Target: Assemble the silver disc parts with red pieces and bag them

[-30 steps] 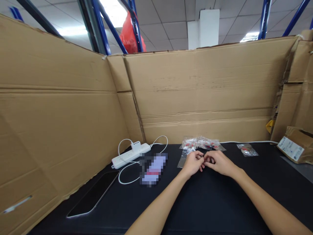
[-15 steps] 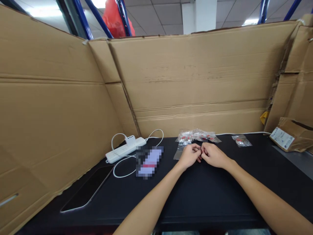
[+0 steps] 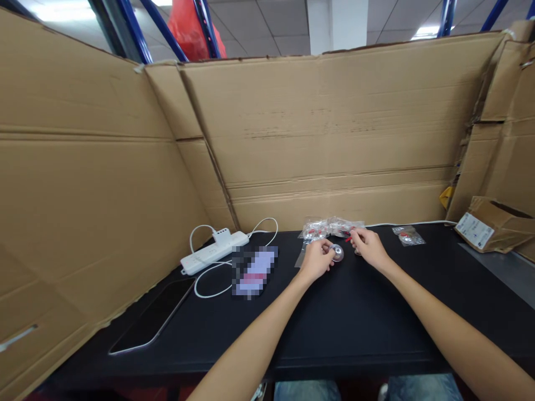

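My left hand (image 3: 317,258) is closed, thumb and fingers pinching a clear, shiny round piece that looks like a suction cup (image 3: 337,253). To its right my right hand (image 3: 369,247) is also closed, pinching a small red piece (image 3: 348,239) that sticks out from the fingertips to the left. Below those fingers a bit of another small round thing shows, mostly hidden. Just behind both hands lies a pile of clear plastic bags (image 3: 320,229) with red and clear parts inside. A flat clear bag is partly covered by my left hand.
One more small bag (image 3: 408,235) lies to the right, near an open cardboard box (image 3: 497,225). On the left are a white power strip (image 3: 215,253) with cables, a blurred-out phone (image 3: 256,271) and a dark tablet-like panel (image 3: 154,317). Cardboard walls (image 3: 334,128) enclose the black table (image 3: 334,334).
The hands were together at the fingertips; now they are apart, the right one moved right and slightly back. The round clear piece and the red piece have come into sight.
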Demonstrator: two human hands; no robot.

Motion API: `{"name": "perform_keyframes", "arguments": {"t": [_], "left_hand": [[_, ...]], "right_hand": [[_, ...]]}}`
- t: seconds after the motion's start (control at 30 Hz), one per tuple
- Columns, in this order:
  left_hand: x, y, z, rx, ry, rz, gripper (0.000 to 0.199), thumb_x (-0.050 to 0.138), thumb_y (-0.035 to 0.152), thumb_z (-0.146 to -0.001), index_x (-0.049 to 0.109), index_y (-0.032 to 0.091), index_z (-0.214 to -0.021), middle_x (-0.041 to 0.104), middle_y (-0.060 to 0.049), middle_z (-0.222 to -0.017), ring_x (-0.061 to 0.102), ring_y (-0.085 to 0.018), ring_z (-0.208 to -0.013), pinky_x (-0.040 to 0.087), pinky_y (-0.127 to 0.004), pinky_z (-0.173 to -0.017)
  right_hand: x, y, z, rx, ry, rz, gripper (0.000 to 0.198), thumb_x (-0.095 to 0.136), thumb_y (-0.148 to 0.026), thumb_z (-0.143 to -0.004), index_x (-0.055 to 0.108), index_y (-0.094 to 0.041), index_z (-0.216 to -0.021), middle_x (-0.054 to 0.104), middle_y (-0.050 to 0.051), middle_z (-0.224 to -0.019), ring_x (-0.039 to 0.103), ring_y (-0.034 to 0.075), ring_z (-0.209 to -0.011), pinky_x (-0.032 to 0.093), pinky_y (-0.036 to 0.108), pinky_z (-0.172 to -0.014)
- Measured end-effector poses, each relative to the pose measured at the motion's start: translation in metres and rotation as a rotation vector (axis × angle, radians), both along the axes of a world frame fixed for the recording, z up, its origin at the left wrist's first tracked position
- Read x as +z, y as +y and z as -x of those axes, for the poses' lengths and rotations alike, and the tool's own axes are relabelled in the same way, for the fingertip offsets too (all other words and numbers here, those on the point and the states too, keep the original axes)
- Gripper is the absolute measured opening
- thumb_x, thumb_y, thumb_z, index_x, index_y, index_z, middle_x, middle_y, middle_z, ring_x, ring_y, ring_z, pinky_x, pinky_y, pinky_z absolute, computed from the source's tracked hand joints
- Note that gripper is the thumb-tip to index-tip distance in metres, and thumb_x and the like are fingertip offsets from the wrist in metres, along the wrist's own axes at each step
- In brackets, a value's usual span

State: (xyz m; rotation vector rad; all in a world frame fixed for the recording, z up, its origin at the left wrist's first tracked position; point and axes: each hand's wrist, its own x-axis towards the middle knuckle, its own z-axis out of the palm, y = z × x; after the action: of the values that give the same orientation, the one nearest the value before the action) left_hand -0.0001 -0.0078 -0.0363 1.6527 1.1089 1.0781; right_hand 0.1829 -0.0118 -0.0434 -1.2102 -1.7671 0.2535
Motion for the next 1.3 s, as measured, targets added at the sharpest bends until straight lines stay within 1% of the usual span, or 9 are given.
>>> {"name": "perform_keyframes", "arguments": {"t": [0.13, 0.27, 0.37, 0.47, 0.57, 0.63, 0.8, 1.1, 1.3], "left_hand": [[0.002, 0.002, -0.001, 0.011, -0.083, 0.036, 0.006, 0.066, 0.006, -0.077, 0.063, 0.011, -0.080, 0.064, -0.001, -0.061, 0.064, -0.013, -0.046, 0.049, -0.018, -0.040], [0.003, 0.003, -0.001, -0.011, -0.192, 0.106, 0.006, 0.068, 0.011, -0.081, 0.062, 0.010, -0.082, 0.067, -0.003, -0.070, 0.066, -0.013, -0.048, 0.056, -0.023, -0.048], [0.003, 0.002, 0.000, -0.054, -0.270, 0.182, 0.011, 0.070, 0.013, -0.082, 0.060, 0.009, -0.083, 0.070, -0.006, -0.073, 0.068, -0.013, -0.054, 0.059, -0.026, -0.056], [0.002, 0.002, 0.000, -0.094, -0.323, 0.248, 0.011, 0.070, 0.009, -0.082, 0.058, 0.009, -0.083, 0.071, -0.008, -0.071, 0.071, -0.016, -0.062, 0.061, -0.028, -0.064], [0.000, 0.002, -0.001, -0.111, -0.354, 0.285, 0.011, 0.067, 0.004, -0.082, 0.058, 0.008, -0.084, 0.070, -0.008, -0.068, 0.073, -0.017, -0.064, 0.061, -0.029, -0.068], [-0.001, 0.002, -0.001, -0.115, -0.370, 0.293, 0.012, 0.067, 0.003, -0.082, 0.058, 0.008, -0.085, 0.070, -0.007, -0.067, 0.073, -0.017, -0.063, 0.061, -0.030, -0.069], [-0.002, 0.002, -0.001, -0.134, -0.393, 0.295, 0.015, 0.072, 0.004, -0.078, 0.061, 0.008, -0.088, 0.072, -0.008, -0.071, 0.073, -0.018, -0.065, 0.062, -0.035, -0.076], [-0.001, 0.002, -0.002, -0.168, -0.403, 0.295, 0.013, 0.069, 0.001, -0.078, 0.064, 0.004, -0.090, 0.073, -0.011, -0.076, 0.073, -0.019, -0.068, 0.062, -0.037, -0.081], [0.000, -0.002, -0.003, -0.201, -0.392, 0.295, 0.016, 0.076, 0.008, -0.076, 0.066, 0.005, -0.088, 0.074, -0.012, -0.080, 0.074, -0.019, -0.072, 0.060, -0.039, -0.085]], "right_hand": [[0.001, -0.002, -0.001, 0.052, 0.028, -0.009, 0.019, 0.047, -0.034, -0.092, 0.055, -0.020, -0.083, 0.061, 0.002, -0.067, 0.057, 0.015, -0.056, 0.043, 0.025, -0.054], [0.003, -0.009, 0.006, 0.148, 0.002, -0.004, 0.004, 0.053, -0.022, -0.084, 0.056, -0.020, -0.084, 0.062, 0.001, -0.070, 0.058, 0.013, -0.060, 0.046, 0.024, -0.059], [0.003, -0.012, 0.009, 0.188, 0.006, 0.022, 0.003, 0.055, -0.021, -0.083, 0.056, -0.019, -0.082, 0.063, 0.000, -0.070, 0.060, 0.012, -0.059, 0.048, 0.023, -0.057], [0.001, -0.012, 0.011, 0.209, 0.013, 0.042, 0.005, 0.058, -0.023, -0.082, 0.056, -0.018, -0.081, 0.065, 0.001, -0.069, 0.062, 0.013, -0.058, 0.050, 0.023, -0.057], [0.000, -0.013, 0.012, 0.222, 0.003, 0.049, 0.008, 0.056, -0.021, -0.085, 0.060, -0.017, -0.090, 0.069, 0.003, -0.072, 0.065, 0.014, -0.060, 0.052, 0.025, -0.059], [0.002, -0.014, 0.013, 0.210, -0.016, 0.043, 0.013, 0.055, -0.019, -0.086, 0.064, -0.016, -0.094, 0.072, 0.005, -0.075, 0.066, 0.015, -0.062, 0.053, 0.026, -0.062], [0.003, -0.014, 0.013, 0.138, -0.092, -0.004, 0.014, 0.058, -0.015, -0.081, 0.072, -0.017, -0.083, 0.073, 0.006, -0.079, 0.063, 0.017, -0.064, 0.051, 0.030, -0.066], [0.000, -0.010, 0.010, 0.091, -0.178, -0.037, 0.015, 0.060, -0.009, -0.080, 0.072, -0.017, -0.084, 0.068, 0.005, -0.078, 0.060, 0.015, -0.064, 0.047, 0.028, -0.066], [-0.001, -0.010, 0.009, 0.080, -0.225, -0.045, 0.014, 0.058, -0.009, -0.082, 0.069, -0.017, -0.080, 0.064, 0.004, -0.076, 0.057, 0.015, -0.064, 0.044, 0.027, -0.065]]}}
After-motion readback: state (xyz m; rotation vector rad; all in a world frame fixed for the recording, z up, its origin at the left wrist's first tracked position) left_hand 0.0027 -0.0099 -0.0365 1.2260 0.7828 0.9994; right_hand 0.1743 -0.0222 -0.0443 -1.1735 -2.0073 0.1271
